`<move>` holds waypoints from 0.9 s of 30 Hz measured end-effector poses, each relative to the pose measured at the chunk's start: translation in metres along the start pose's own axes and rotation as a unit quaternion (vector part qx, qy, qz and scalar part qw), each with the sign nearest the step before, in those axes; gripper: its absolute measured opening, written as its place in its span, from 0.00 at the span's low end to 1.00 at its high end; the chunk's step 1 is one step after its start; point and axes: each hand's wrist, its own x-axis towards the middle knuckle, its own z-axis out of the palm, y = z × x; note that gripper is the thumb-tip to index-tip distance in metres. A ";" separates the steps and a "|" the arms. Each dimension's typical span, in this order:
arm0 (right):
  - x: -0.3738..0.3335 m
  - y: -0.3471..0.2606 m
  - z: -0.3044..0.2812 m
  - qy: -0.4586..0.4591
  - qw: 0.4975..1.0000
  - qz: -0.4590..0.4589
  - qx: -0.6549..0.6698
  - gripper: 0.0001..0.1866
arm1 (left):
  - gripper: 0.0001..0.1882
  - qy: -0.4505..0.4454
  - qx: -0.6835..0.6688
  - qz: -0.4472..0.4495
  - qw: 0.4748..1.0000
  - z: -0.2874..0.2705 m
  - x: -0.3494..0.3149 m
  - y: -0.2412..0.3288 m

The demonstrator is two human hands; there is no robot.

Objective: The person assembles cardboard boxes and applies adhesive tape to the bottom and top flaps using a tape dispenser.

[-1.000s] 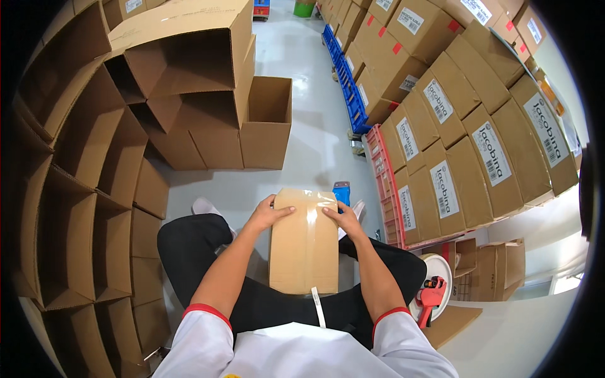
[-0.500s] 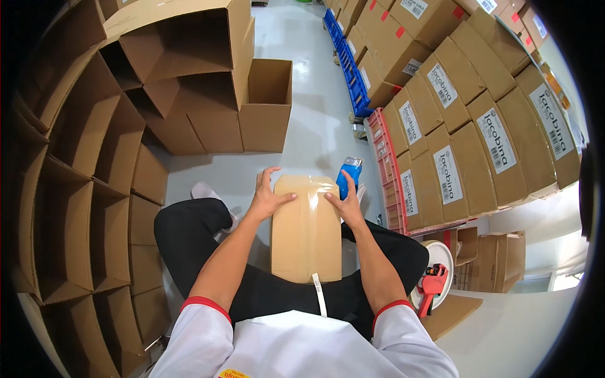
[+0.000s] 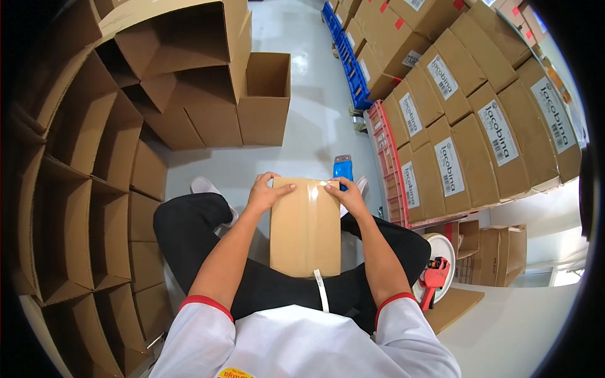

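Observation:
A closed brown cardboard box rests upright between my legs, with a shiny strip of clear tape down its middle. My left hand is closed on its far left corner, thumb on top and fingers over the far edge. At the far right corner my right hand grips likewise, its thumb on the tape side. Just beyond the right hand is a blue tool with a metal end, seemingly a tape dispenser. I cannot tell whether my right fingers touch it. The box hides its far side.
Open empty cartons are stacked along the left, and another open carton stands ahead. To the right, labelled boxes fill a red crate-like pallet. A red label gun sits on a white round lid by my right knee.
Both hands have closed in from spread fingers onto the box's far corners. The far end's angled flaps no longer show. The blue tool has shifted slightly left and looks smaller.

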 end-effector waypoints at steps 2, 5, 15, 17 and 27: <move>0.004 0.003 -0.007 -0.005 1.000 0.003 -0.013 0.30 | 0.38 -0.045 -0.041 -0.021 0.998 -0.002 0.001 -0.001; 0.018 0.006 -0.013 0.116 0.992 -0.053 -0.009 0.33 | 0.49 -0.203 -0.166 -0.086 0.961 -0.006 -0.005 -0.001; 0.069 -0.039 -0.039 -0.009 0.936 0.137 0.324 0.17 | 0.75 -0.293 -0.054 -0.075 0.952 -0.008 -0.012 0.005; 0.076 -0.050 -0.008 -0.076 0.952 0.151 0.254 0.17 | 0.76 -0.303 -0.060 -0.076 0.948 -0.004 -0.010 0.002; 0.029 -0.131 0.139 -0.033 0.977 -0.209 0.008 0.29 | 0.74 -0.315 -0.126 0.040 0.940 -0.003 -0.008 -0.017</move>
